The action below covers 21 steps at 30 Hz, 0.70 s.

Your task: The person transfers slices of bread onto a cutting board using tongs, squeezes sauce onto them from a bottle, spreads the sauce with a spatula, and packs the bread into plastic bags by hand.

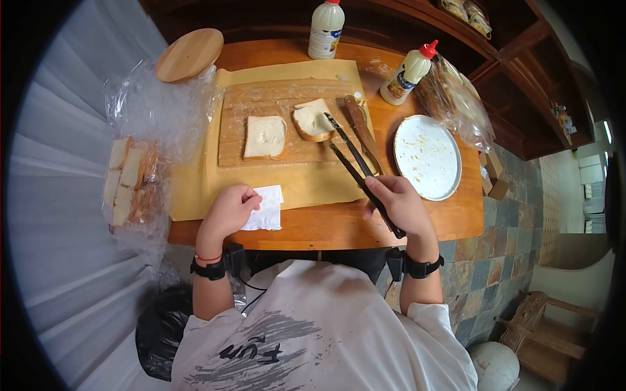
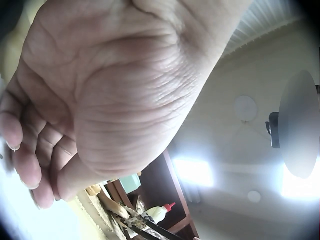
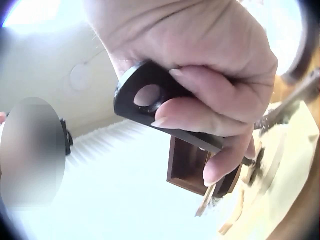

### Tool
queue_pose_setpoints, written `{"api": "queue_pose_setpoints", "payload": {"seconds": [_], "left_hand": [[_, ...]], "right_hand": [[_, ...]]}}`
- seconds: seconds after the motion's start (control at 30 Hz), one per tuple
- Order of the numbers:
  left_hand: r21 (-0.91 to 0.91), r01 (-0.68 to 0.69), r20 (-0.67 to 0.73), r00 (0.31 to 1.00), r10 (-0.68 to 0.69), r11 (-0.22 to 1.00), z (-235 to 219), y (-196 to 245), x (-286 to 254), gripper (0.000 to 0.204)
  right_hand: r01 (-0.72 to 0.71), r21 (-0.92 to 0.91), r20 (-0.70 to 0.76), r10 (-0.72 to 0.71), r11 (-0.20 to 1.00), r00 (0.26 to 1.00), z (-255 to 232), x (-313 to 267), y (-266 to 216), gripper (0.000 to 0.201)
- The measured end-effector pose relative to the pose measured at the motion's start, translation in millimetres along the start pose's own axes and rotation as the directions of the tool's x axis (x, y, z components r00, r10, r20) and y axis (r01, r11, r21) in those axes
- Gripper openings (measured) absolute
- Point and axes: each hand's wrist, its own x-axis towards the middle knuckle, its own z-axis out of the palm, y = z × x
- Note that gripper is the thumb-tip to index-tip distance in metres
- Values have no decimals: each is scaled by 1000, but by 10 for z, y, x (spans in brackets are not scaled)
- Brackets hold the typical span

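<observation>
My right hand (image 1: 402, 203) grips black tongs (image 1: 365, 163), fingers curled round the arms; the right wrist view shows the hand (image 3: 200, 75) round the handle end (image 3: 145, 95). One tong tip is at the right edge of a bread slice (image 1: 313, 118), the other lower and apart from it. A second slice (image 1: 265, 137) lies flat to its left on a wooden board (image 1: 251, 98). My left hand (image 1: 226, 212), fingers loosely curled and apparently holding nothing, is beside a white napkin (image 1: 267, 210); its palm (image 2: 120, 95) fills much of the left wrist view.
A brown-handled utensil (image 1: 358, 120) lies on the board's right side. Beyond it are a round white tray (image 1: 427, 159), two bottles (image 1: 325, 32) (image 1: 405, 77) and a plastic bag (image 1: 460, 104). At left are bagged bread (image 1: 128, 173) and a round wooden board (image 1: 189, 55).
</observation>
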Motion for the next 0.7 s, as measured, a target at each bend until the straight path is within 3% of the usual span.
{"api": "queue_pose_setpoints", "payload": {"seconds": [0.07, 0.17, 0.3, 0.47, 0.7], "left_hand": [[54, -27, -10, 1000, 28, 998, 4, -8, 4, 20], [65, -13, -20, 1000, 14, 998, 6, 28, -4, 21], [106, -62, -46, 997, 67, 992, 3, -31, 21, 23], [157, -33, 24, 999, 30, 987, -41, -67, 64, 18], [134, 0, 48, 999, -7, 991, -51, 4, 54, 23]], "right_hand": [[64, -254, -90, -89, 965, 992, 10, -61, 31, 42], [88, -322, -89, -123, 942, 988, 12, -124, -5, 39], [143, -331, -102, -186, 933, 977, -14, -85, 70, 36], [-41, -276, -65, 24, 960, 998, 8, -153, -45, 34], [-84, -91, -46, 80, 992, 996, -123, -171, -79, 39]]}}
